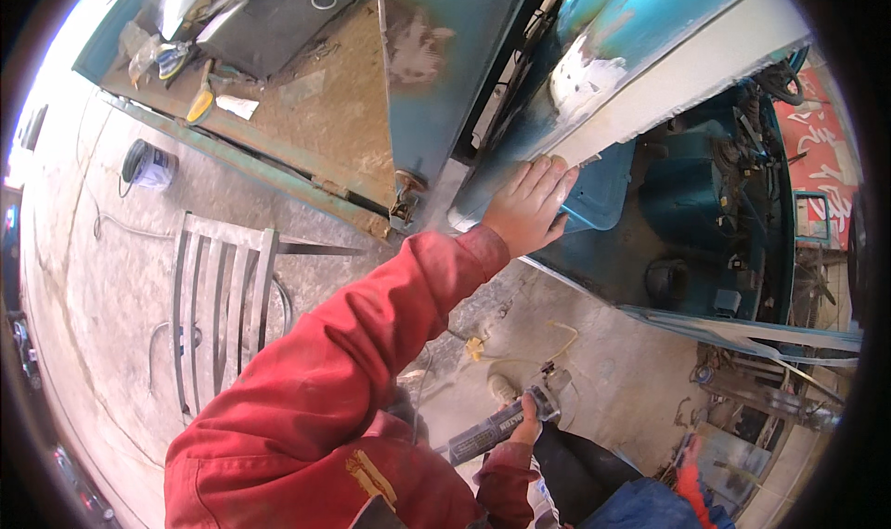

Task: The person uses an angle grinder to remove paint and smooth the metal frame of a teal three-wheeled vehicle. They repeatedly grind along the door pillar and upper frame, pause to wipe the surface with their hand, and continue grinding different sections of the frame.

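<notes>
The person's left arm (343, 329) stretches from lower left to centre, left hand (531, 206) flat; the right hand (526, 425) curls at lower centre.

Right hand (527, 422) partly hidden, jacket (306, 394) cut off

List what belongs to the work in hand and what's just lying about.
Work in hand:
grey power tool, held by right grip
teal-and-white vehicle panel, under left grip

Apparently just lying about:
bucket
slatted chair
yellow handled tool
</notes>
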Tool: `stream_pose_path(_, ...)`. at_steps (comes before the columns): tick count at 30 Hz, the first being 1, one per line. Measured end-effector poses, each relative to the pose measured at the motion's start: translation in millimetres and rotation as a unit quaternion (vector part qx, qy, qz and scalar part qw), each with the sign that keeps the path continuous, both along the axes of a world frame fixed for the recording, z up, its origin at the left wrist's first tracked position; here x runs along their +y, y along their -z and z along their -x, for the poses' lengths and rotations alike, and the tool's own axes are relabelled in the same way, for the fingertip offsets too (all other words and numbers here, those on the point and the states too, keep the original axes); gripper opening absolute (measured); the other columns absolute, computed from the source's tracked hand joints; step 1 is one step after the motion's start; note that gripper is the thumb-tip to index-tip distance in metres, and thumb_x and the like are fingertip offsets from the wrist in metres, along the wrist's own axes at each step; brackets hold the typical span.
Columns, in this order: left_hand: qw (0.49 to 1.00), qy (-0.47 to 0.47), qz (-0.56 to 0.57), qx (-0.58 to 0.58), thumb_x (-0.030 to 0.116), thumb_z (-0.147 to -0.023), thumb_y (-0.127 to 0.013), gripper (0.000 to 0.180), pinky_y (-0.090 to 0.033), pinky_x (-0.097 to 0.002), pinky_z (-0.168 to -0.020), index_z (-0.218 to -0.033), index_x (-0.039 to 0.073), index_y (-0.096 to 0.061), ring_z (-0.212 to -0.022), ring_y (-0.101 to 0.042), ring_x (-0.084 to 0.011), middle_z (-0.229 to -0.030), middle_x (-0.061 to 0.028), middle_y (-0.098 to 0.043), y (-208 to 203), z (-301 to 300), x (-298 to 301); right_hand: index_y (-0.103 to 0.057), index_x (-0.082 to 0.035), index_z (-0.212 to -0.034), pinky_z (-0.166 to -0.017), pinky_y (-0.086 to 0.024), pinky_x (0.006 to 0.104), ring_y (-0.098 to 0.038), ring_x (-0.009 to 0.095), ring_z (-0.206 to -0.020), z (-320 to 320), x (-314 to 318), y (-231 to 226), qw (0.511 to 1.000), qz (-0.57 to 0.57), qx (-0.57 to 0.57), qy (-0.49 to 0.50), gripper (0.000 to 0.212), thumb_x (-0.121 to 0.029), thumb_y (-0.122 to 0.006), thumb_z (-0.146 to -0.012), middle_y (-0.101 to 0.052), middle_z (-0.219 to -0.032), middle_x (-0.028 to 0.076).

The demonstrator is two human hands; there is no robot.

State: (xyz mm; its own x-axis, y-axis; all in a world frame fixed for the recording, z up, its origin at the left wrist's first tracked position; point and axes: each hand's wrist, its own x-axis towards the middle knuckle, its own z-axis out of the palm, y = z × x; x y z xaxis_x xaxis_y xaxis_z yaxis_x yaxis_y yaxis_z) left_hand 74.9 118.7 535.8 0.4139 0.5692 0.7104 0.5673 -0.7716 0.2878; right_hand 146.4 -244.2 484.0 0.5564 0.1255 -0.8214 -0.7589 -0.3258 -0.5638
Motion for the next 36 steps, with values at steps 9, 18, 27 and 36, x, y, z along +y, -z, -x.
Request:
stream_pose_path(9,0.994,0.044,0.098,0.018,0.029,-0.075,-0.072,0.082,-0.030,-0.0470,-0.115,-0.140,-0.007,-0.040,-0.132,-0.040,-0.0424,-0.139,-0.0260,-0.043,74.3,14.7,-17.3,-0.062,-0.007,-0.090,-0.055,-0.053,0.0344,-0.062,0.022,-0.060,8.4,10.6,8.9,0.999,-0.022,-0.029,-0.023,0.025,-0.029,-0.072,-0.085,-0.063,-0.073,0.007)
stream_pose_path(18,0.948,0.078,0.289,0.103,0.035,-0.076,-0.075,0.101,-0.035,-0.0462,-0.113,-0.152,-0.002,-0.020,-0.138,-0.035,-0.0447,-0.154,-0.0282,-0.024,113.2,51.2,-54.8,-0.064,-0.006,-0.090,-0.055,-0.052,0.0361,-0.062,0.023,-0.060,9.8,-12.4,16.5,0.997,-0.064,-0.011,-0.028,0.023,-0.027,-0.072,-0.085,-0.064,-0.076,0.008)
stream_pose_path(27,0.804,0.186,0.512,0.238,0.056,-0.085,-0.065,0.094,-0.053,-0.0458,-0.083,-0.156,0.014,-0.021,-0.098,-0.065,-0.0404,-0.128,-0.0235,-0.060,108.3,122.2,-196.9,-0.064,0.006,-0.121,-0.089,-0.049,0.0349,-0.063,0.022,-0.099,-13.3,-12.0,64.5,0.981,-0.076,-0.155,-0.087,0.054,-0.011,-0.082,-0.073,-0.067,-0.113,0.011)
stream_pose_path(36,0.597,0.352,0.721,-0.018,0.031,-0.085,-0.071,0.100,-0.044,-0.0450,-0.101,-0.156,0.006,-0.006,-0.122,-0.057,-0.0351,-0.138,-0.0275,-0.050,-7.1,146.3,-272.8,-0.061,-0.003,-0.104,-0.061,-0.055,0.0400,-0.063,0.025,-0.062,19.4,65.0,-66.3,0.947,-0.299,-0.054,-0.103,0.033,-0.015,-0.075,-0.078,-0.064,-0.080,0.009)
